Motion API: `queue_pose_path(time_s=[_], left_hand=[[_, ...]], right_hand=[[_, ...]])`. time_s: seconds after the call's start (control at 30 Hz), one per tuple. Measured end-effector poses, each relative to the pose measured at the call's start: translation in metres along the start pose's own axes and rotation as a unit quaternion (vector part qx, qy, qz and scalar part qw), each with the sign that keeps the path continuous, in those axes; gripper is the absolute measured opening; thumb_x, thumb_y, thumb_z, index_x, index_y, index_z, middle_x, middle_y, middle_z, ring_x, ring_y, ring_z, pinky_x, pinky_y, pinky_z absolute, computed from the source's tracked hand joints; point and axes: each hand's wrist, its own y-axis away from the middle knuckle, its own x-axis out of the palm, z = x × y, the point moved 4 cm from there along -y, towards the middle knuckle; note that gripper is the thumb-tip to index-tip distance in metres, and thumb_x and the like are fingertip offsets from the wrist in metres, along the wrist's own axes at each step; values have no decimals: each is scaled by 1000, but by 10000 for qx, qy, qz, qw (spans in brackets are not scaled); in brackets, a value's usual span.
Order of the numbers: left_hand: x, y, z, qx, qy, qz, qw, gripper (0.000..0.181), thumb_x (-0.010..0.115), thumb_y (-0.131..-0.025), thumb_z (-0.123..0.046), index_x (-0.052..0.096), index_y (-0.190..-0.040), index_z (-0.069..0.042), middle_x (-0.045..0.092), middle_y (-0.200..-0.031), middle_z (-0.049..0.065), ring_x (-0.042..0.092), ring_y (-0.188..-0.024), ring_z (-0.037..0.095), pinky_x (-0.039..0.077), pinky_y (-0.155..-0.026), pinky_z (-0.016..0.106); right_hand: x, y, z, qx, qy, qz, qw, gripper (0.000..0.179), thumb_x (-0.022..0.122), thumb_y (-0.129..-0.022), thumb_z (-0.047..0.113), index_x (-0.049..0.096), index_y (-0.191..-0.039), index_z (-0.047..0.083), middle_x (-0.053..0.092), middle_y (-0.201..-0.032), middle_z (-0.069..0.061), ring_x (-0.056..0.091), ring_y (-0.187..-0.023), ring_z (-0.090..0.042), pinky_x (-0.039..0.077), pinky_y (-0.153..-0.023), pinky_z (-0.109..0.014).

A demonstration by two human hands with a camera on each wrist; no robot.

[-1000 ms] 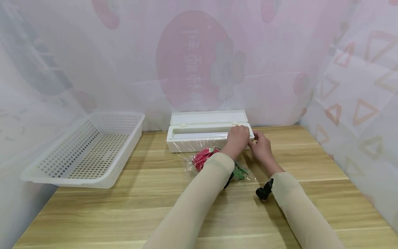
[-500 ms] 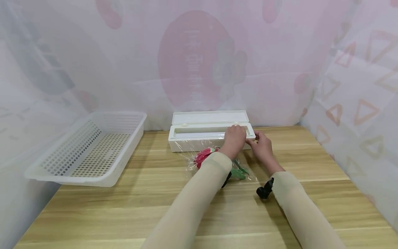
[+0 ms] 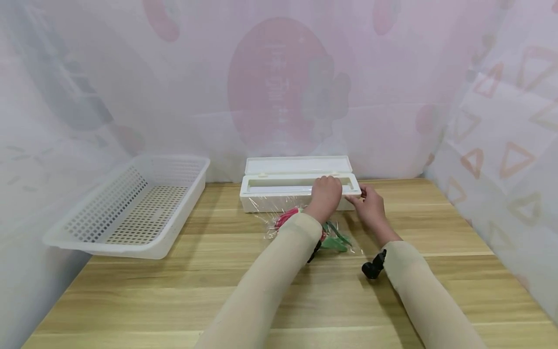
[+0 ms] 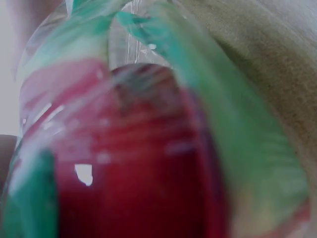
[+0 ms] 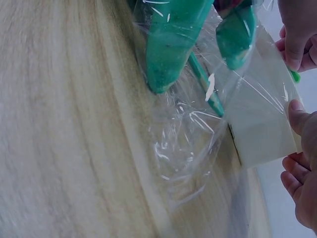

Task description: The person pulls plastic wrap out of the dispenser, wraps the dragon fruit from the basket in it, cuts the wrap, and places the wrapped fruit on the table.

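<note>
A white cling film dispenser box (image 3: pixel 261 202) stands at the back of the table with its lid raised. My left hand (image 3: pixel 326 196), fingers curled, pinches a small green slide cutter (image 5: pixel 295 76) on its front edge. My right hand (image 3: pixel 369 208) grips the box's right end, thumb on the front, fingers curled round the end. Clear cling film (image 5: pixel 190 144) hangs from the box front onto the table. It covers a glossy red piece (image 4: pixel 143 163) with green leaf-like parts (image 3: pixel 334 244); my left forearm partly hides these in the head view.
A white perforated plastic basket (image 3: pixel 163 245) stands at the table's left. Behind the box hangs a pale printed curtain (image 3: pixel 279 97). The wooden table (image 3: pixel 131 300) spreads in front, and small black wrist cameras (image 3: pixel 372 267) are strapped to the sleeves.
My left hand has slid leftward along the box's front edge, away from its right end. My right hand stays on the right end. The whole head view has shifted slightly.
</note>
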Motion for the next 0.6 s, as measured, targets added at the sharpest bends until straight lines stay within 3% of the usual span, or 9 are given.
queue_pose_path(time_s=[0.6], left_hand=[[-4, 5, 10, 152, -85, 58, 9998, 19, 50, -101, -15, 67, -107, -13, 67, -102, 1, 62, -93, 18, 51, -82, 31]], right_hand=[[-1, 0, -1, -100, 66, 37, 9999, 53, 69, -92, 28, 51, -131, -2, 54, -131, -22, 49, -124, -37, 39, -102, -51]])
